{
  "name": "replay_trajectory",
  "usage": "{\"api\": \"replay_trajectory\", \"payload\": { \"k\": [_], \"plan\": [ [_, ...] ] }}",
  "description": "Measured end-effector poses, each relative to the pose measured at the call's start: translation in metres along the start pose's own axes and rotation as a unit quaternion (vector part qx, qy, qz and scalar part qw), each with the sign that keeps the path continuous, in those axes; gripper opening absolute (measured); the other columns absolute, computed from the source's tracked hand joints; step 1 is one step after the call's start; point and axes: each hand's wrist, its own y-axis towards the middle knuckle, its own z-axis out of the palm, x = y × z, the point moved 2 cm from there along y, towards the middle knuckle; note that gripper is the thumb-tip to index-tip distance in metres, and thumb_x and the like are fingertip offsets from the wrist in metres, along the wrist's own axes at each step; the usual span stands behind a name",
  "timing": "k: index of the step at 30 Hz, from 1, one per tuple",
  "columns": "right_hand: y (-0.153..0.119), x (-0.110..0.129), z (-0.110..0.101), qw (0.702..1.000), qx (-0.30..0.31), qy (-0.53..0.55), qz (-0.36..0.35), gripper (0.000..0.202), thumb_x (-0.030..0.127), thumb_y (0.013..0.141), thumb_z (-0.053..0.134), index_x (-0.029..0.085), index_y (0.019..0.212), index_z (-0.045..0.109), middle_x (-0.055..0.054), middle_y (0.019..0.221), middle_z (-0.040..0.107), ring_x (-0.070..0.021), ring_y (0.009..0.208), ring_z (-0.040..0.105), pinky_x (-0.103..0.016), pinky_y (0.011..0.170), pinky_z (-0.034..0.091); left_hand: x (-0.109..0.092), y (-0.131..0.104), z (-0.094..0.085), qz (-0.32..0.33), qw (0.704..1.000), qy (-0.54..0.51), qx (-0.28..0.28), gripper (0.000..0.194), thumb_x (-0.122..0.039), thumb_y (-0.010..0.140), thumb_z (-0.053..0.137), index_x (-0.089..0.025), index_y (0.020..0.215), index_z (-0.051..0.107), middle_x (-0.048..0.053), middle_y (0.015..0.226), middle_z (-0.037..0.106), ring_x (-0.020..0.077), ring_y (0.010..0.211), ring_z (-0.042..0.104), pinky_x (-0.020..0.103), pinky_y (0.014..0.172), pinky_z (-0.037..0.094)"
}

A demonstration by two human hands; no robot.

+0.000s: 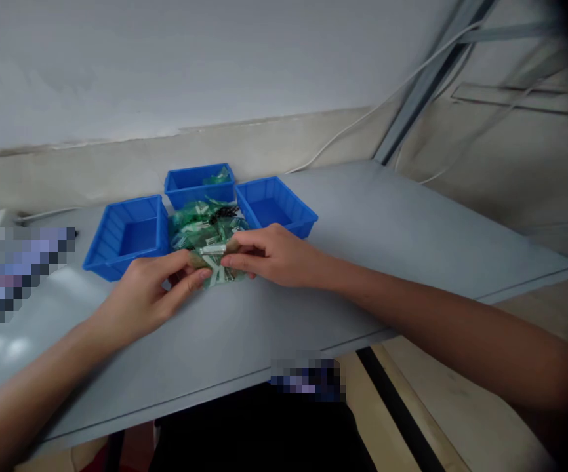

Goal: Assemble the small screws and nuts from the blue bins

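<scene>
Between my hands is a clear greenish plastic bag (215, 262) with pale, narrow pieces inside. My left hand (159, 285) pinches its left side between thumb and fingers. On the right side, my right hand (274, 255) grips the same bag, thumb below and fingers above. Just behind it lies a pile of similar green bags (198, 216), with some dark pieces at its right. Blue bins surround the pile: a left bin (98, 246), a back bin (198, 193) holding a green bag (220, 176), and a right bin (308, 224) with nothing visible in it.
The grey table (274, 321) meets a wall behind the bins. A white cable (353, 124) runs up toward a metal frame post (414, 92) at the right. Pixelated patches cover an item at the left and something below the table's front edge.
</scene>
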Motion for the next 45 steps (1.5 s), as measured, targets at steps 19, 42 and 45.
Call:
{"api": "replay_trajectory", "payload": {
  "k": [19,42,45],
  "plan": [
    [0.0009,0.0024,-0.0009,1.000,0.015,-0.018,0.000,0.027,0.037,0.085,0.049,0.015,0.072,0.057,0.004,0.056,0.051,-0.0081,0.053,0.043,-0.021,0.052,0.028,-0.0035,-0.0012,-0.0014,0.012,1.000,-0.004,0.013,0.025,-0.033,0.087,0.043,-0.017,0.077,0.059,-0.002,0.060,0.057,0.0091,0.051,0.050,0.019,0.046,0.039],
    [0.0008,0.0020,-0.0017,0.999,0.033,0.002,0.036,0.025,0.042,0.084,0.048,0.017,0.079,0.051,0.004,0.060,0.052,-0.0091,0.054,0.045,-0.022,0.053,0.029,-0.0055,-0.0014,-0.0029,0.014,0.999,-0.012,0.030,0.025,-0.032,0.088,0.042,-0.017,0.077,0.058,-0.003,0.058,0.054,0.0081,0.048,0.048,0.019,0.046,0.039],
    [0.0006,0.0009,-0.0004,0.997,0.039,0.032,0.067,0.027,0.045,0.084,0.047,0.018,0.080,0.047,0.003,0.063,0.055,-0.0103,0.056,0.048,-0.023,0.054,0.031,-0.0063,-0.0016,-0.0022,0.018,1.000,-0.017,0.015,0.023,-0.031,0.088,0.043,-0.017,0.077,0.058,-0.003,0.062,0.056,0.0086,0.052,0.050,0.018,0.048,0.041]
  ]
}}
